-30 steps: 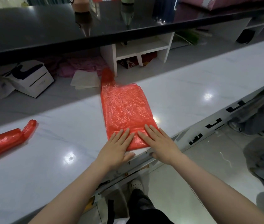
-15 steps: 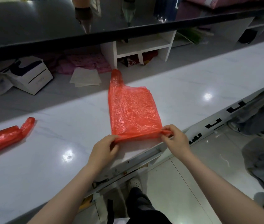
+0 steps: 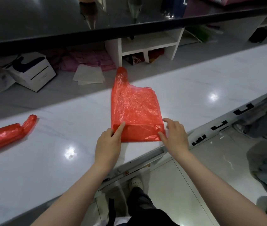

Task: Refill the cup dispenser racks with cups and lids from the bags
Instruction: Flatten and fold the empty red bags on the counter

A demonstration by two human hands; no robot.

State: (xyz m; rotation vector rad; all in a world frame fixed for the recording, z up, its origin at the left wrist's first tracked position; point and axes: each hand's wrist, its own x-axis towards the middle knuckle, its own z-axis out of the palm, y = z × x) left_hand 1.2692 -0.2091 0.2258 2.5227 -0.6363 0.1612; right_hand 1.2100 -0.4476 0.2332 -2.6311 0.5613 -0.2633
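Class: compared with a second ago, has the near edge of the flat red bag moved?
Yes. The flat red bag has had its near edge folded away from the counter edge, towards the white shelf unit.

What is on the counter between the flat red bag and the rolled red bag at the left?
Nothing: in the head view, only bare white counter lies between flat bag and rolled bag.
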